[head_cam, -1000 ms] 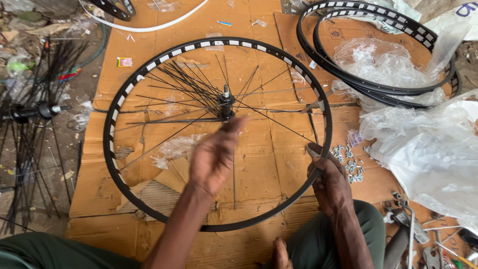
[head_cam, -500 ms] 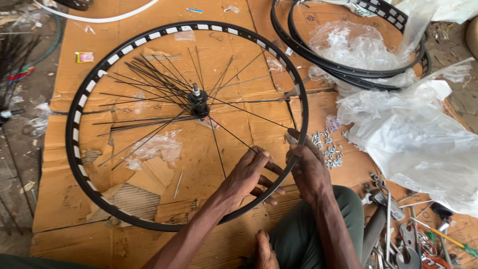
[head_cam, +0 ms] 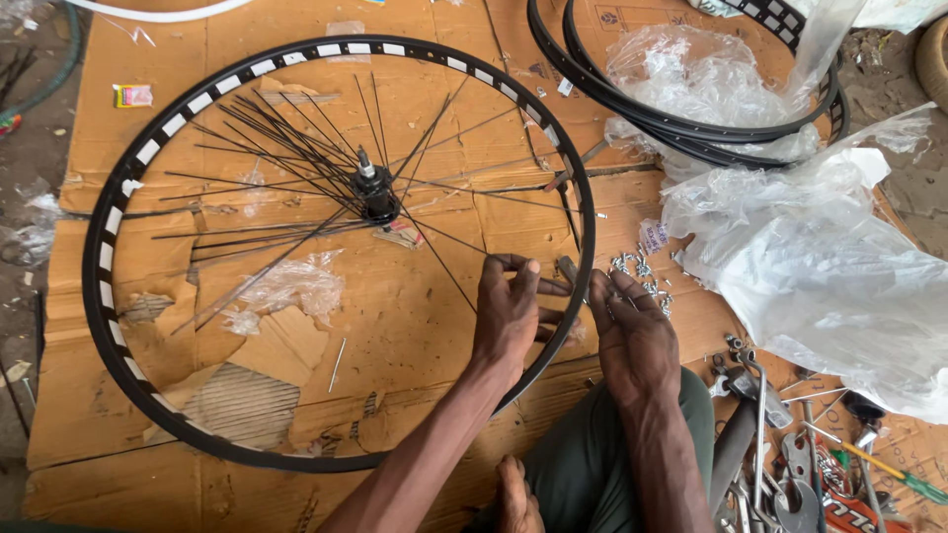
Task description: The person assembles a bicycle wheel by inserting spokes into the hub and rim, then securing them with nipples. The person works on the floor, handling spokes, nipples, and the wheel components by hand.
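wheel rim point(head_cam: 99, 296), black with white blocks round it, lies flat on the cardboard sheet point(head_cam: 415, 326) in front of me, hub point(head_cam: 375, 202) up in the middle, so every spoke hangs loose and i can get at the near edge from where i sit. my left hand point(head_cam: 509, 316) is inside the hoop at its near right side, fingers curled together and pinching the outer end of one thin spoke point(head_cam: 444, 259) that runs back to the hub; holding it there keeps its tip lined up against the rim wall. my right hand point(head_cam: 632, 336) sits just outside the rim, right across from the left, fingers bunched and pressed toward the same spot; whether they pinch a small fitting i cannot tell, the tips hide it. most of the other spokes point(head_cam: 267, 148) fan off to the far left in a loose bundle, out of my way, though a few cross close to the one i hold. just beyond my right hand there's a scatter of small silver nipples point(head_cam: 632, 266) on the cardboard, within easy reach. crumpled clear plastic point(head_cam: 820, 266) fills the right side, two more rims point(head_cam: 691, 123) stacked beyond it. spanners and a screwdriver point(head_cam: 790, 444) lie by my right knee, and a scrap of plastic point(head_cam: 286, 286) sits inside the wheel.
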`<state>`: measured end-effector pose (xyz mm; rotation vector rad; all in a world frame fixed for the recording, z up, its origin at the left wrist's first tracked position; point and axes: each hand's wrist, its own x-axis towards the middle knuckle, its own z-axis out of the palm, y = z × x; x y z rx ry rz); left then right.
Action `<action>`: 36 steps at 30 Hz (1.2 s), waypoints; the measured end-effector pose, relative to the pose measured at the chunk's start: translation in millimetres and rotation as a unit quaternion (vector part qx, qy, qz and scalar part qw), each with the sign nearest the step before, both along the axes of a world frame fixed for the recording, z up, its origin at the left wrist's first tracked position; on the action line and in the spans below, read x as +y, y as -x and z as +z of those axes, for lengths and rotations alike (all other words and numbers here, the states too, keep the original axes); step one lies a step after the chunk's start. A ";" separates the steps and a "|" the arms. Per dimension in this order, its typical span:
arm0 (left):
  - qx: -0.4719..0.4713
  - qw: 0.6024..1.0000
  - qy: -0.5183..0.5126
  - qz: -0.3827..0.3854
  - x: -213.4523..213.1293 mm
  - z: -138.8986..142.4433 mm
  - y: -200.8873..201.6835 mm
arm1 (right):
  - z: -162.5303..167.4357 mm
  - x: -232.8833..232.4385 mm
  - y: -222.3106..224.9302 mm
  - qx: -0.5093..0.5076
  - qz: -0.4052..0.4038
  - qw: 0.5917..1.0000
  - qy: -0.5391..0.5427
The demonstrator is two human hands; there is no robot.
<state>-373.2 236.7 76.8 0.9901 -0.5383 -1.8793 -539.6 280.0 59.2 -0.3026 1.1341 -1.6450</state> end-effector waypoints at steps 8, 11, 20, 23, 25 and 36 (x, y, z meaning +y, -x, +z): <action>-0.066 0.995 0.075 0.004 -3.7 -19.3 7.0 | -10.5 4.6 -1.4 0.078 -0.011 0.997 -0.019; -0.091 0.994 0.063 -0.012 -6.9 -14.7 6.2 | -11.2 3.3 -5.4 0.067 -0.001 0.998 -0.016; -0.043 0.998 0.021 -0.038 -9.7 1.8 -7.2 | 6.9 1.9 -17.9 0.063 0.039 0.997 -0.023; -0.052 0.998 -0.019 -0.043 -10.9 0.9 -15.2 | 13.0 1.1 -23.7 0.076 0.046 0.996 -0.012; -0.062 0.997 -0.024 -0.048 -12.1 -0.2 -20.0 | 14.2 1.3 -26.7 0.098 0.061 0.993 0.007; -0.043 0.997 0.010 -0.064 -12.5 1.7 -28.9 | 9.4 3.7 -25.7 0.076 0.112 0.991 0.016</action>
